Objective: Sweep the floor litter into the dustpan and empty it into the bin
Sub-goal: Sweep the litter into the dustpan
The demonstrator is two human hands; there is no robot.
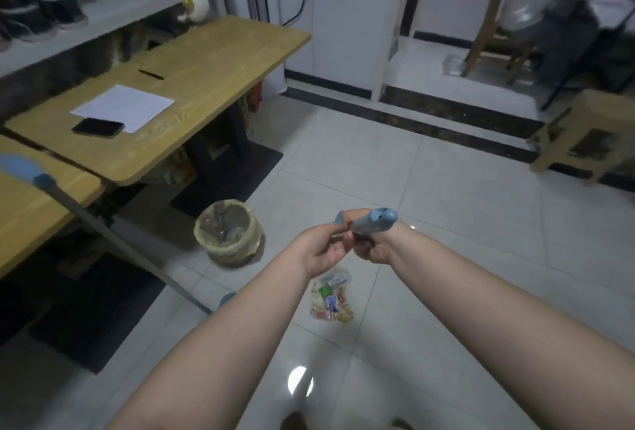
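One head-worn wide-angle view looked forward and down. Both forearms entered from the lower frame, close; floor (446, 223) filled the centre.

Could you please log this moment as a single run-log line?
hands: both hands grip blue handle | litter: piled on floor, unswept | bin: lined, beside desk | second long handle: leaning on desk

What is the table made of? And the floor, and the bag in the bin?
The table looks like wood or wood-look board: yellow-brown with grain lines, matte. The floor looks like glazed tile: pale squares with thin joints, shiny enough to reflect a light. The bag in the bin looks like thin plastic: see-through, yellowish, crinkled.
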